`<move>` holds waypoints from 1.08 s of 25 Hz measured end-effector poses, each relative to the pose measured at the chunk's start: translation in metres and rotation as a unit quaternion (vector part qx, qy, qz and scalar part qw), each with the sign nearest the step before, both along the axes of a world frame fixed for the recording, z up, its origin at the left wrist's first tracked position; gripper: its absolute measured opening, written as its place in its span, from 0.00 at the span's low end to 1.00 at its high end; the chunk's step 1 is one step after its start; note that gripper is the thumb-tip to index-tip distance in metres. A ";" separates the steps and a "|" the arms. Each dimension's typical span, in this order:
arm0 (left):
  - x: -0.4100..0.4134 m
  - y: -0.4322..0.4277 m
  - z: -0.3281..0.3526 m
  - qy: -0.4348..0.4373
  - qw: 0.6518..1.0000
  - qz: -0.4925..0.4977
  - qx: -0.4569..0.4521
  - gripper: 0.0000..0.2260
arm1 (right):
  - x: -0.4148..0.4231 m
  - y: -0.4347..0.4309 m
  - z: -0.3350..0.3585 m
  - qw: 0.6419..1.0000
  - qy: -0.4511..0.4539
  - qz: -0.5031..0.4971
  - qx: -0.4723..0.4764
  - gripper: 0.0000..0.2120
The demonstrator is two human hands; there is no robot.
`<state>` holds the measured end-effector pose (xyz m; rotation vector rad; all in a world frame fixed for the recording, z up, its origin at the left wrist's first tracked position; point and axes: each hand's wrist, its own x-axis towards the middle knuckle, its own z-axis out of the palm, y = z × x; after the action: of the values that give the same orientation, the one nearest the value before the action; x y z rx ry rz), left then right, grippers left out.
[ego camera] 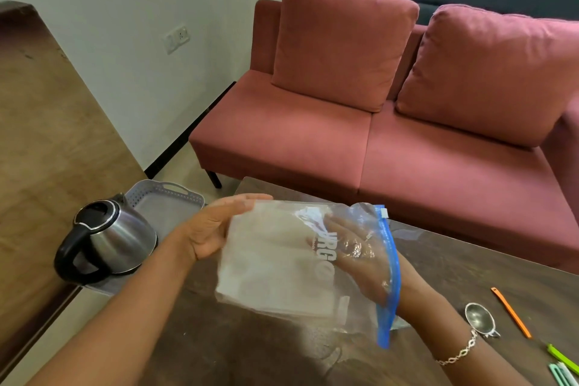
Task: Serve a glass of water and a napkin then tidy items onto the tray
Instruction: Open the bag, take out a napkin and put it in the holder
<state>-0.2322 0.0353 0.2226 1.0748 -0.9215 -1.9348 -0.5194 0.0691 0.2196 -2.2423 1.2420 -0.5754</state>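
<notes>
Forearms are coming in from six o'clock, a bracelet (460,352) showing on the right wrist. Left hand (216,229) is gripping the closed end of the bag (360,213), holding it above the table (470,263) at dead centre. Right hand (354,257) is lying inside the bag's blue-zip mouth, fingers flat and fairly wide, showing through the plastic beside the napkins (272,273); I cannot tell whether it is touching them. At nine o'clock the kettle (116,238) is sitting on the grey tray (169,197). At four o'clock a strainer (479,318) is lying near an orange clip (510,312). Green clips (562,357) are sitting at five o'clock. At twelve o'clock the sofa (344,141) is standing.
</notes>
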 end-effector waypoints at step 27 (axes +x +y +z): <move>-0.012 0.010 -0.009 -0.002 0.996 0.079 -0.053 0.16 | 0.027 0.017 0.010 0.893 -0.388 -0.138 0.182 0.06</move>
<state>-0.2445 0.0450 0.2137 1.0581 -0.9032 -1.7370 -0.4927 0.0857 0.2296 -1.3063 1.1050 -1.1032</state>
